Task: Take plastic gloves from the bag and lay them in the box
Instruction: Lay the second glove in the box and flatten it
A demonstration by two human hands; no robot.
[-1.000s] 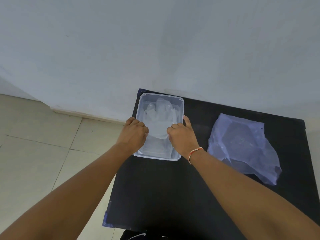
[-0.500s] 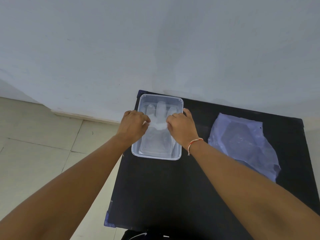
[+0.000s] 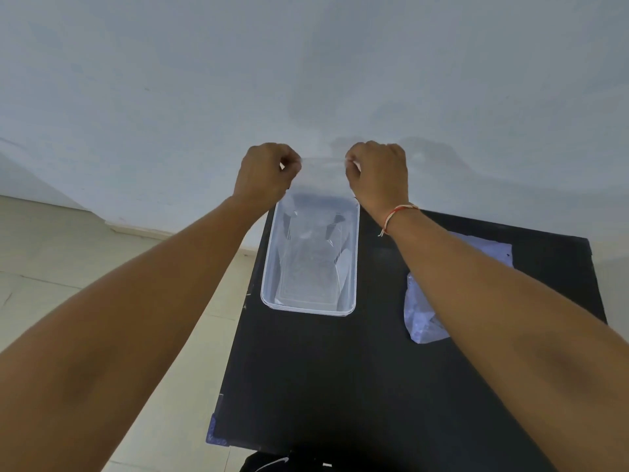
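Observation:
A clear plastic box [image 3: 272, 253] sits at the far left of the black table [image 3: 340, 386]. Both hands are raised above its far end. My left hand [image 3: 265, 172] and my right hand [image 3: 379, 172] each pinch one top corner of a clear plastic glove [image 3: 321, 185]. The glove is stretched between them and hangs down over the box, its lower part reaching into it. The thin film is hard to see against the wall. The pale plastic bag [image 3: 423, 318] lies on the table to the right, partly hidden by my right forearm.
A pale wall stands right behind the table. Tiled floor lies to the left, beyond the table's left edge. A red thread band is on my right wrist [image 3: 396, 214].
Both hands were low in the box, gripping the glove near its middle. They have risen well above the box and moved apart, lifting the glove and stretching it.

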